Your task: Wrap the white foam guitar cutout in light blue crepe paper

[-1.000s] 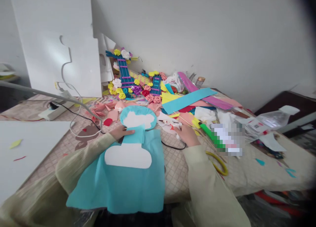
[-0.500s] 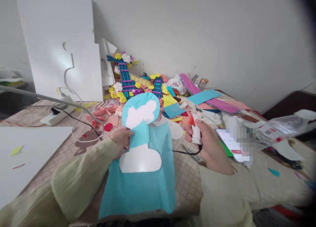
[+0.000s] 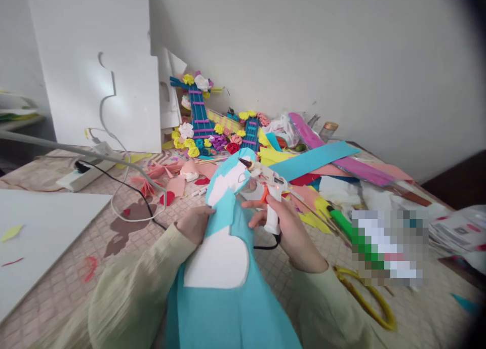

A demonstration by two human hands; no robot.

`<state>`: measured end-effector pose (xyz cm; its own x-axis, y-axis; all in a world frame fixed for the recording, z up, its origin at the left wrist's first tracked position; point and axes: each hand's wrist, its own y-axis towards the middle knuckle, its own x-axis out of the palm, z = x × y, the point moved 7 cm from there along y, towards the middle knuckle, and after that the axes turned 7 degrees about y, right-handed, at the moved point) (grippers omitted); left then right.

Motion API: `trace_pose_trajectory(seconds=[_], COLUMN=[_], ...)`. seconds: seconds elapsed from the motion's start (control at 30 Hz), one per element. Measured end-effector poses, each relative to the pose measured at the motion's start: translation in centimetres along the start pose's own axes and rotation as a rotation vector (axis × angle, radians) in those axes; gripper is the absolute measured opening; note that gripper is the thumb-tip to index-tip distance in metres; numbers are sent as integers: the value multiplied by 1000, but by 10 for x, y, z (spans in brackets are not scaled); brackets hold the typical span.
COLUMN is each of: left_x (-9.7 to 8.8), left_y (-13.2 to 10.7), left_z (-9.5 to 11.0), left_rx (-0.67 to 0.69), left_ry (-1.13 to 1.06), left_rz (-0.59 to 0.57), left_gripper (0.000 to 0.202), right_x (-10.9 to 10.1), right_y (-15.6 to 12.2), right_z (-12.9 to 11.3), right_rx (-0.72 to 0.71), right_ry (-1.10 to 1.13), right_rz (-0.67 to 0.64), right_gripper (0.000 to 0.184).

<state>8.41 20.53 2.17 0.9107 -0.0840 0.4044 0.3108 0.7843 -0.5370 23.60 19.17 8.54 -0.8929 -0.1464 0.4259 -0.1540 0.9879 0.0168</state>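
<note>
My left hand pinches the narrow neck of a light blue felt cutout with white shapes stuck on it; the piece is lifted and folded toward me. A white hot glue gun with an orange trigger sits in my right hand, fingers wrapped round its grip. Its nozzle points left over the round top of the cutout. A black cord hangs from the gun's handle.
White foam boards lean on the wall at the back left, a white power strip with cables below them. Paper flowers and blue ladders, coloured felt strips, yellow-handled scissors and a white sheet lie around.
My right hand picked up the glue gun from the clutter and brought it left over the cutout's top. My left hand lifted and folded the blue piece.
</note>
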Motion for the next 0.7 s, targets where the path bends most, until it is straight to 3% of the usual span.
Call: trace_pose_trajectory(seconds=[0.3,0.53,0.7], left_x=[5,6,4], left_y=[-7,-8,-8], left_z=[-11,-14,-22], left_rx=[-47,-51,-109], left_ry=[-15,-39,2], left_rz=[-30,-36,-24], left_gripper=[47,42,34], right_x=[0,-9,-5], right_y=[-4,-6,-7], right_z=[15,16,17], right_rx=[43,14,27], right_ry=[-99,-122,-116], right_rz=[-23,77,41], right_gripper=[36,37,35])
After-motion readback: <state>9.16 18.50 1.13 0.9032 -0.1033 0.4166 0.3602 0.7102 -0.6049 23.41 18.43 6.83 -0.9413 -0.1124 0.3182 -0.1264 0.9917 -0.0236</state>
